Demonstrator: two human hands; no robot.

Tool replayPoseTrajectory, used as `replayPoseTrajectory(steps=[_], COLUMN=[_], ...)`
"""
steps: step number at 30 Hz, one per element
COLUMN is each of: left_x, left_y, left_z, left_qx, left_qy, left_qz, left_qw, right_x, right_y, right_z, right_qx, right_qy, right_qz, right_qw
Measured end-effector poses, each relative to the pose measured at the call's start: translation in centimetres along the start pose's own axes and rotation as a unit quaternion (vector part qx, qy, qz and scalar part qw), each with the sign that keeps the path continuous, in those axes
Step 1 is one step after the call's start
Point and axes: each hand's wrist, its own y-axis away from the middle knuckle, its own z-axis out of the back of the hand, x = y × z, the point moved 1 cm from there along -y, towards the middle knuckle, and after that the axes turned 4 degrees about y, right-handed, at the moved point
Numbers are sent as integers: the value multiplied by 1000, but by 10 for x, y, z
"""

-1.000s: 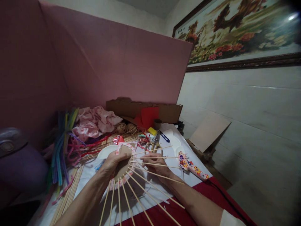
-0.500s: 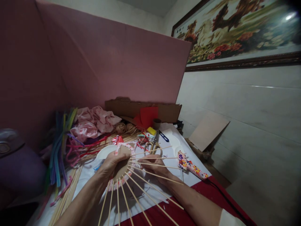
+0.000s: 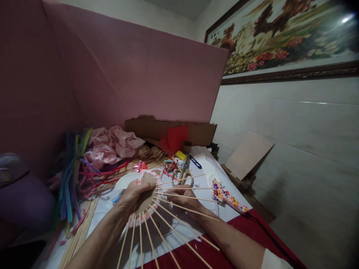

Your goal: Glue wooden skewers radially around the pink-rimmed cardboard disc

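Observation:
My left hand (image 3: 134,196) grips a round cardboard disc (image 3: 143,203) edged with pink-and-white trim, its thumb lying across the top face. Thin wooden sticks (image 3: 141,239) fan out from the disc's rim towards me and to the right. Just right of the rim, my right hand (image 3: 185,198) has its thumb and fingers pinched round one of these sticks (image 3: 202,188); its other fingers curl below. Beyond the right hand lie gold-handled scissors (image 3: 183,177). A flower-patterned glue gun (image 3: 230,198) rests to its right, with a black cord.
Pipe cleaners (image 3: 68,179) and crumpled pink cloth (image 3: 114,144) lie at the left. Twine balls (image 3: 144,152), a yellow block (image 3: 180,155) and a dark blue utility knife (image 3: 195,161) are further back. Loose sticks (image 3: 81,231) line the left side. A cardboard strip (image 3: 196,133) stands behind.
Almost nothing differs. The fingers of my right hand have shifted very slightly along the stick; my left hand and the disc hold still.

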Motion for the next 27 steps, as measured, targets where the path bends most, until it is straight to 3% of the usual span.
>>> replayPoseTrajectory(steps=[27], left_x=[-1], left_y=[4], left_z=[-3], left_qx=[8], left_qy=[11], left_qz=[-5], left_qw=[1000], right_x=[-6], right_y=[0], right_z=[1], right_qx=[9], right_qy=[11], right_qz=[-14], right_qw=[1000])
